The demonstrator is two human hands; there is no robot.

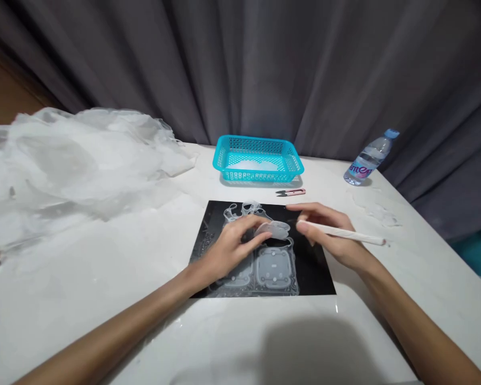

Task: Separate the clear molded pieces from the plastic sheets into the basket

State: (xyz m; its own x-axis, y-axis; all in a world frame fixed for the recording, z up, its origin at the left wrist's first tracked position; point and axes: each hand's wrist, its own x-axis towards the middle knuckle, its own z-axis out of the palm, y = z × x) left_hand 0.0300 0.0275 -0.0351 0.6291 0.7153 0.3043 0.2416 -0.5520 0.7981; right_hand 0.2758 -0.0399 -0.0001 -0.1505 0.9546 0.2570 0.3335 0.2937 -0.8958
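Observation:
A black mat (pixel 312 267) lies on the white table with several clear silicone pieces (pixel 274 270) on it. My left hand (pixel 228 248) rests on the mat, its fingers pinched on a small translucent oval piece (pixel 274 230). My right hand (pixel 328 230) is closed round a thin white stick-like tool (pixel 353 234), whose front end points at the oval piece while the other end sticks out to the right.
A turquoise plastic basket (pixel 257 158) stands behind the mat, with small pink-handled snips (pixel 292 192) in front of it. A water bottle (pixel 367 159) stands at the right rear. Crumpled clear plastic sheeting (pixel 72 160) covers the left of the table. Grey curtains hang behind.

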